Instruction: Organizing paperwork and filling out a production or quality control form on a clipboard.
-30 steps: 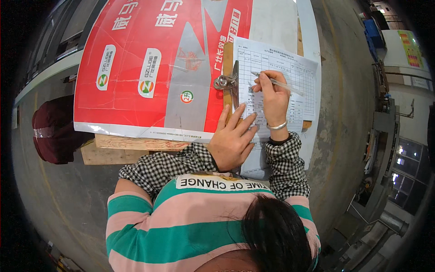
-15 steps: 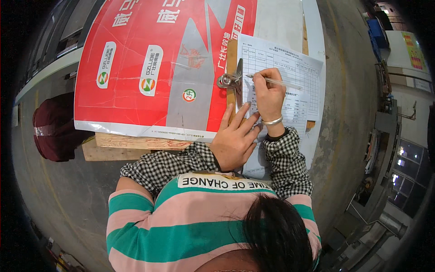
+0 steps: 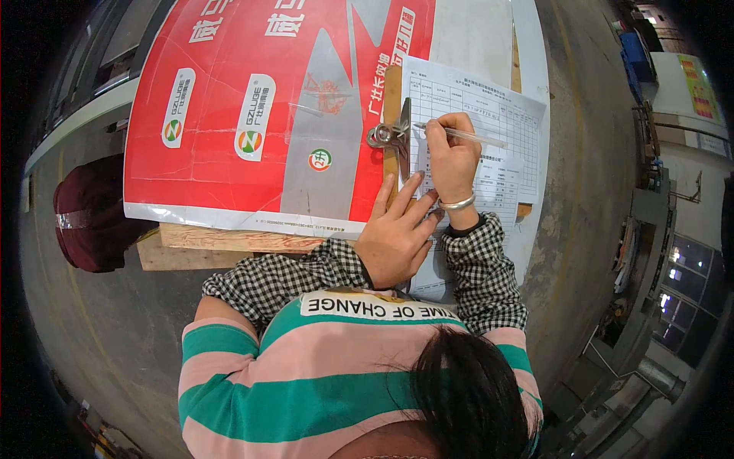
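Soft light leaves the white form bright, while fisheye distortion bends the view's black-rimmed edges.

Checked black-white sleeves, green-pink striped top, silver bangle

Form on clipboard, printed sheet left, wood seemingly underneath

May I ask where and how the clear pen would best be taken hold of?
Probably by the rear of its barrel, coming from the right: the clear pen points its tip leftward over the printed form, and the right hand grips it near the tip. The slim, straight back end juts out rightward, free of that hand, so a light pinch across it should suit.
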Demonstrator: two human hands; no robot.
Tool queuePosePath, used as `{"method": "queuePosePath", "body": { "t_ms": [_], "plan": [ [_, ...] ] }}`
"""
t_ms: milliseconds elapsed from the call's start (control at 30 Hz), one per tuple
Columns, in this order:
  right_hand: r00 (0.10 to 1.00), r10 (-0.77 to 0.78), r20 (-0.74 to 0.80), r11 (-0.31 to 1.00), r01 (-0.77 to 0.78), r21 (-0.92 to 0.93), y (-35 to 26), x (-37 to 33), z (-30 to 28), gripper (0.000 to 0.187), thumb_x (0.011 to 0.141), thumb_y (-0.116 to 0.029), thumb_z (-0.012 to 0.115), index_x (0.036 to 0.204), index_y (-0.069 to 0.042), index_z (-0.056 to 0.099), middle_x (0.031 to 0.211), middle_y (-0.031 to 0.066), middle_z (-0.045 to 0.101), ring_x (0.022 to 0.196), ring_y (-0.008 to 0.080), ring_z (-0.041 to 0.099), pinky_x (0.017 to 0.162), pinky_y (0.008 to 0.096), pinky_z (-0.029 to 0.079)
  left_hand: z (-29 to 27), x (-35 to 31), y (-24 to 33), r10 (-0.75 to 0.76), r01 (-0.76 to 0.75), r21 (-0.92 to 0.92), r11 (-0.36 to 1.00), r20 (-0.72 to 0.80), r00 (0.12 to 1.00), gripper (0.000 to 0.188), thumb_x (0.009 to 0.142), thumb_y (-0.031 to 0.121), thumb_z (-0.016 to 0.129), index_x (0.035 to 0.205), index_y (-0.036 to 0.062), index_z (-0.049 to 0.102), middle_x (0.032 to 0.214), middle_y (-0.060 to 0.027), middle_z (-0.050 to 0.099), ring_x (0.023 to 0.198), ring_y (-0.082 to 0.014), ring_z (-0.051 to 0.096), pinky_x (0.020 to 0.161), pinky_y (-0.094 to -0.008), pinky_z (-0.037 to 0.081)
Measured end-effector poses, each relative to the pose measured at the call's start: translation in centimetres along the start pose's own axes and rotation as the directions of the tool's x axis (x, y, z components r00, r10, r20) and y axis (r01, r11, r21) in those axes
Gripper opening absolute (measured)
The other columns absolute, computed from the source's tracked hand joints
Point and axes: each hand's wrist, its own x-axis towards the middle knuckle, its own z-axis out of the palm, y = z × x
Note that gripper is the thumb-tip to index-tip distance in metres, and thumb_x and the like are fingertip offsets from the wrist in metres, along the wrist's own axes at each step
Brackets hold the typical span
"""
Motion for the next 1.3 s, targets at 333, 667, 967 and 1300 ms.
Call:
{"method": "queuePosePath", "body": {
  "t_ms": [333, 667, 967, 1300],
  "plan": [
    [0.997, -0.072, 0.001, 0.995, 0.072, -0.072, 0.37, -0.01, 0.42, 0.009, 0.082, -0.004, 0.058, 0.076, 0.001, 0.052, 0.065, -0.0016, 0.052, 0.057, 0.0031, 0.044, 0.048, 0.0201, 0.036, 0.24, -0.03, -0.30, 0.014, -0.014, 0.008, 1.000, -0.014, 1.000, 0.042, 0.066, 0.015, 0.067, 0.106, 0.0045, 0.058, 0.121, -0.0149, 0.047, 0.125, -0.0386, 0.033, 0.104, -0.0587, 0.017],
    [0.997, -0.079, 0.001, 0.994, 0.079, -0.079, 0.39, 0.09, 0.30, 0.011, 0.078, -0.006, 0.059, 0.073, 0.001, 0.052, 0.061, 0.0037, 0.055, 0.053, 0.0075, 0.049, 0.047, 0.0244, 0.040, 0.24, 0.06, -0.19, 0.004, -0.004, -0.006, 1.000, -0.028, 1.000, 0.041, 0.065, 0.015, 0.068, 0.104, 0.0037, 0.059, 0.119, -0.0150, 0.048, 0.125, -0.0383, 0.033, 0.104, -0.0585, 0.016],
    [0.996, -0.086, -0.010, 0.994, 0.085, -0.075, 0.28, 0.05, 0.27, 0.010, 0.080, -0.005, 0.058, 0.075, 0.001, 0.052, 0.062, 0.0033, 0.055, 0.054, 0.0067, 0.049, 0.047, 0.0235, 0.040, 0.31, 0.03, -0.27, 0.002, -0.002, -0.004, 1.000, -0.010, 1.000, 0.040, 0.066, 0.015, 0.066, 0.103, 0.0041, 0.059, 0.119, -0.0149, 0.048, 0.125, -0.0383, 0.033, 0.104, -0.0585, 0.016],
    [0.999, -0.052, -0.003, 0.994, 0.051, -0.096, 0.10, 0.00, 0.20, 0.010, 0.079, -0.005, 0.059, 0.074, 0.001, 0.052, 0.062, 0.0033, 0.055, 0.054, 0.0075, 0.049, 0.047, 0.0239, 0.040, -0.10, 0.05, -0.18, -0.001, 0.002, -0.013, 1.000, 0.016, 1.000, 0.039, 0.068, 0.016, 0.065, 0.105, 0.0035, 0.059, 0.121, -0.0153, 0.047, 0.126, -0.0386, 0.033, 0.104, -0.0587, 0.017]
  ]
}}
